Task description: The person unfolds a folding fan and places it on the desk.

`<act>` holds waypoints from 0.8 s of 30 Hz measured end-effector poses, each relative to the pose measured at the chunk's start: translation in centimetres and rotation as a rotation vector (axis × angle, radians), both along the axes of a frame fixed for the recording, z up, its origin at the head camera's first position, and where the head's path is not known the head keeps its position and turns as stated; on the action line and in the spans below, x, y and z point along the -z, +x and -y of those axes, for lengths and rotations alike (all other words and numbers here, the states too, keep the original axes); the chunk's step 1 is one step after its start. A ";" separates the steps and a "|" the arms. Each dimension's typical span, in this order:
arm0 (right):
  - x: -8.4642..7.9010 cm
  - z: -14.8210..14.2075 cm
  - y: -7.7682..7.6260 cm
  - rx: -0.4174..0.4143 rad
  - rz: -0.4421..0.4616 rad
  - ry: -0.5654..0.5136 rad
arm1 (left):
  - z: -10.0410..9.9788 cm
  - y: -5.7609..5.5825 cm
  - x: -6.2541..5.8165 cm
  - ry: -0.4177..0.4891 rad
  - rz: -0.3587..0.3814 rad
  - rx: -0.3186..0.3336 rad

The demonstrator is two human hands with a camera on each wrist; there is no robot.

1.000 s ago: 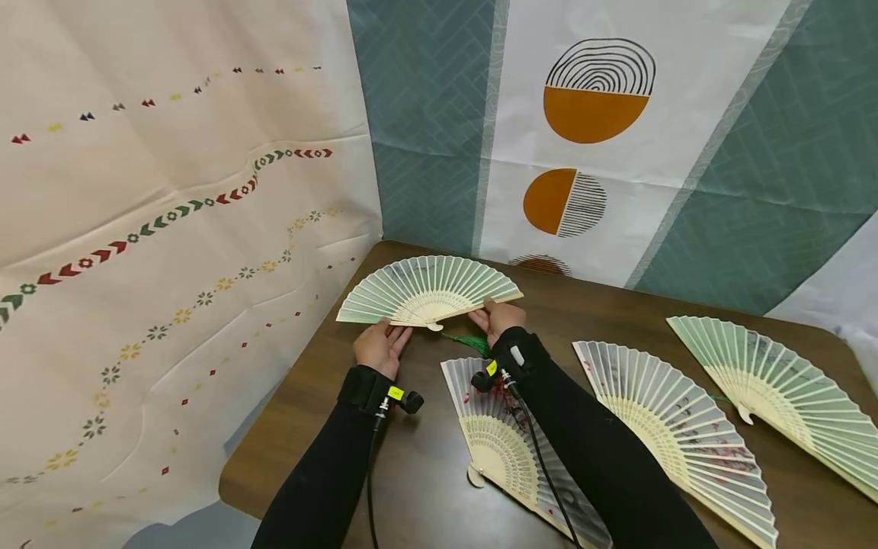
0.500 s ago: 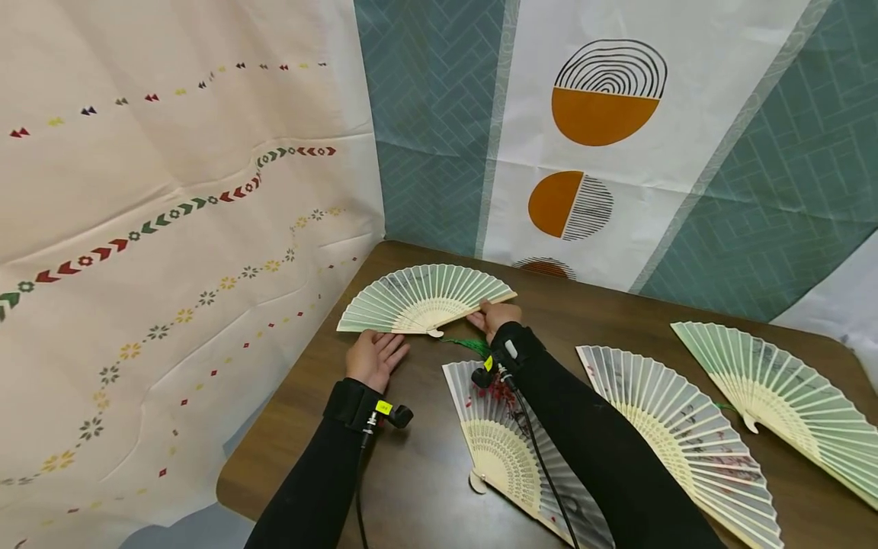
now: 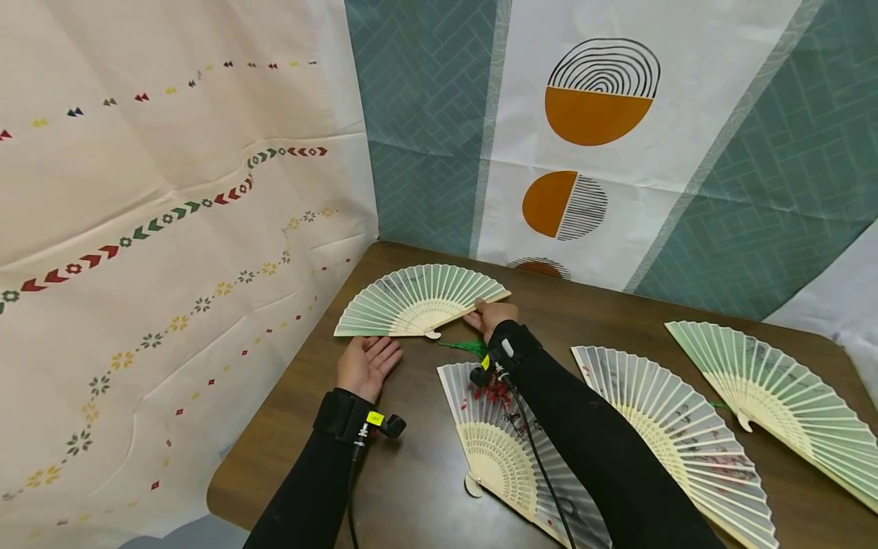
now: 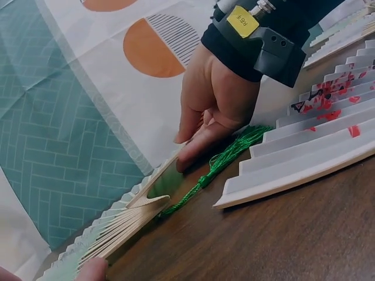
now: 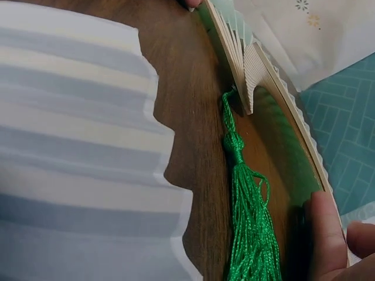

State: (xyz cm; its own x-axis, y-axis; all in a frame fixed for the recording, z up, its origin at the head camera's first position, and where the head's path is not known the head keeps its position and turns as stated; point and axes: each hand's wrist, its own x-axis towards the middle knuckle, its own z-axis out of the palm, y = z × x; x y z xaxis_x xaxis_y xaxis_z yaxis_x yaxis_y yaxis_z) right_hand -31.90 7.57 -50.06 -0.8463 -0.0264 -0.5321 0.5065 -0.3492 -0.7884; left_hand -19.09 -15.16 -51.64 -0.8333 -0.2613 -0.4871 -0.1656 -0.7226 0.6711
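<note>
A spread pale green folding fan [image 3: 425, 297] lies at the back left of the table. My right hand [image 3: 495, 316] pinches the right end of its outer rib between thumb and fingers [image 5: 328, 240]. Palm up with its fingers loosely extended, my left hand [image 3: 366, 370] is just below the fan's left rib. Its fingertip [image 4: 94, 270] shows at the bottom of the left wrist view, close by the ribs. From the fan's pivot a green tassel [image 5: 249, 205] trails over the wood toward my right wrist.
A grey-white fan with red blossoms [image 3: 501, 450] lies under my right forearm. To its right are another grey-white fan [image 3: 675, 427] and a second green fan [image 3: 782, 396], both spread open. The brown tabletop [image 3: 411, 465] meets patterned cloths at the back and left.
My left hand has let go of the fan's left rib and drawn back down and left, its palm turning up. The fan has come slightly lower; my right hand keeps its pinch.
</note>
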 end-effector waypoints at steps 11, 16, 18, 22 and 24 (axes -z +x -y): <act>-0.9 -3.2 1.0 0.011 0.005 -0.022 | -0.9 -0.2 -0.3 -0.073 0.018 0.086; -0.6 -4.6 1.5 0.015 0.024 -0.068 | -1.0 -0.9 -0.1 -0.127 0.028 0.095; -0.4 -4.9 1.5 0.002 0.026 -0.107 | -0.8 -1.2 0.1 -0.151 0.035 0.086; 0.0 -5.1 1.9 -0.080 0.011 -0.125 | -0.7 -1.1 0.5 -0.163 0.057 0.041; -0.2 -5.5 2.2 -0.138 -0.013 -0.079 | -0.7 -1.0 0.4 -0.157 0.058 0.020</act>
